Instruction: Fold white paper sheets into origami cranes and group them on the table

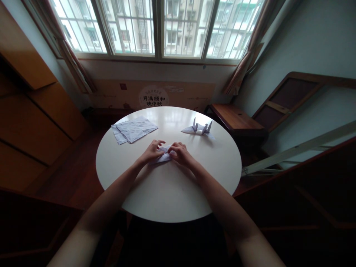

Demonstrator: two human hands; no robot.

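Note:
A small folded sheet of pale paper [163, 157] lies near the middle of the round white table, between my two hands. At its left side, my left hand [152, 151] has its thumb on the paper and its fingers curled above. From the right, my right hand [179, 152] pinches the paper between thumb and fingers, partly covering it. Folded paper cranes [194, 128] stand on the far right of the table. Creased paper sheets [135, 129] lie overlapping on the far left.
The white table [167, 200] has a rounded edge close to my forearms. A wooden bench [236, 116] stands behind it at right, wooden cabinets [30, 129] at left. Beyond is a barred window [158, 29] above a printed banner [189, 92].

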